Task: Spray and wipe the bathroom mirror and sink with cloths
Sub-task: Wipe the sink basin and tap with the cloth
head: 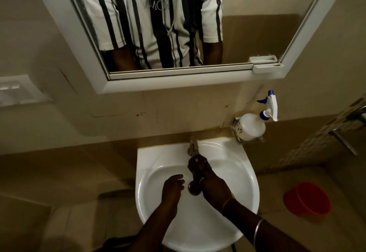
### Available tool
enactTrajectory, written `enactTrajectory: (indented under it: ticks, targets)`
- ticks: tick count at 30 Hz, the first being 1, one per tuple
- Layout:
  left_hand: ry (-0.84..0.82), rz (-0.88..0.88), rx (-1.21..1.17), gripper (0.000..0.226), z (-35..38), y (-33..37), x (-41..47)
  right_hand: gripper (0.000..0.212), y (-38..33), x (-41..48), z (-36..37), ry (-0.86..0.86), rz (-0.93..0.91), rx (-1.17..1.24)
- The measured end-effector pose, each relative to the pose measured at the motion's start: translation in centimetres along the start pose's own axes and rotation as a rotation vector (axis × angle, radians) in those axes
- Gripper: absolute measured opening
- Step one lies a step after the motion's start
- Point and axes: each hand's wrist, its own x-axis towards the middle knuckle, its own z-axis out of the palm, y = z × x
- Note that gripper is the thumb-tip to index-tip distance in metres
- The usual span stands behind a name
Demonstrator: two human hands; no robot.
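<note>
Both forearms reach into the white sink [150,164] as I watch from the head camera. The right hand [206,174] stretches forward, fingers curled under the tap [193,146]; what they grip, I cannot tell. The left hand [172,188] rests loosely open, empty, beside the drain [193,188]. The spray bottle [252,125] sits in a wall holder, below the mirror [178,24].

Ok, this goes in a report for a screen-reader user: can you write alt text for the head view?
Two bare hands reach into a white sink: the right hand under the tap, the left hand beside the drain. A spray bottle stands in a wall holder right of the tap, below a white-framed mirror.
</note>
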Motion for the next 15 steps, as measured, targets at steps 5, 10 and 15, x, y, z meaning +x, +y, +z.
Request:
enactTrajectory:
  ticks: [5,10,15]
  targets:
    - [0.004,0.019,0.042,0.025,-0.3,-0.2,-0.3,0.032,0.1,-3.4,0.2,0.152,0.212,0.19]
    - [-0.002,0.037,0.051,0.026,-0.4,-0.5,-0.4,0.026,0.0,-1.3,-0.2,0.559,0.55,1.037]
    - [0.005,0.011,0.034,0.025,0.1,-0.1,-0.6,0.029,-3.6,4.4,-0.7,0.445,0.47,1.073]
